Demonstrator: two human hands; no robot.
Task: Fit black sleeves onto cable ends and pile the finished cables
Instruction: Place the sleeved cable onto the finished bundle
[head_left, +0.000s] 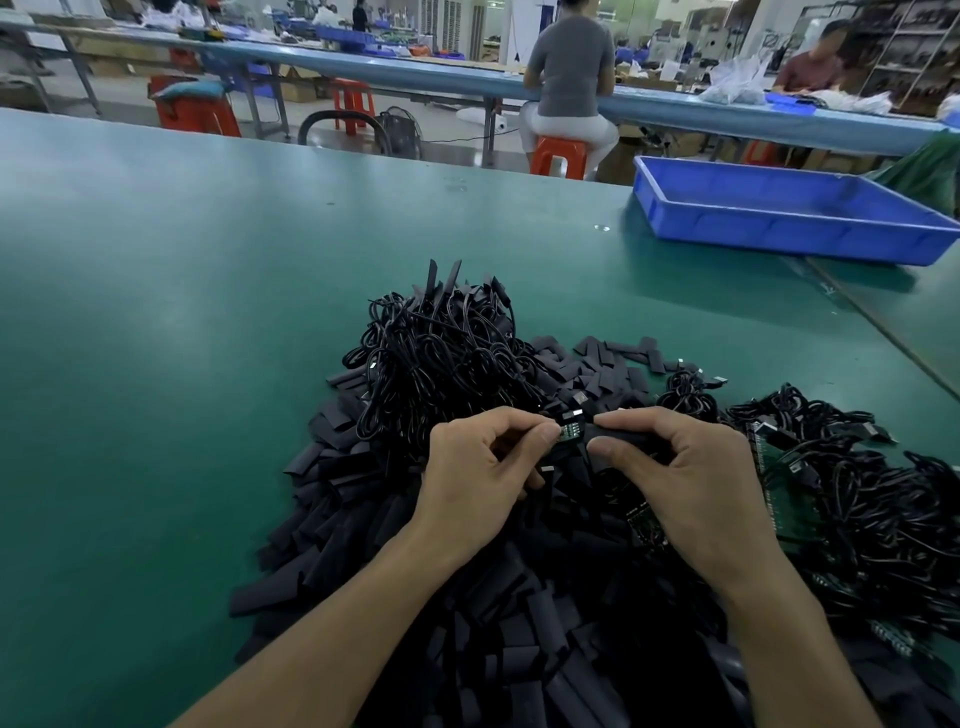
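- Pinching the small green circuit-board cable end (569, 431) between thumb and forefinger, the left hand (480, 480) holds it level.
- Just right of that end sits the flat black rubbery sleeve (623, 440) (its mouth apparently faces the board).
- The right hand (680, 483) clamps that sleeve in curled fingers.
- Fitting looks barely begun; next, the sleeve needs sliding leftward, squarely aligned with the board.

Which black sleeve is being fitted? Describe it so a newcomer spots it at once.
On the green table, find the heap of loose black sleeves nearest the camera. Above it the right hand pinches one sleeve, facing the small green board end pinched by the left hand. It alone is held; the rest lie loose.
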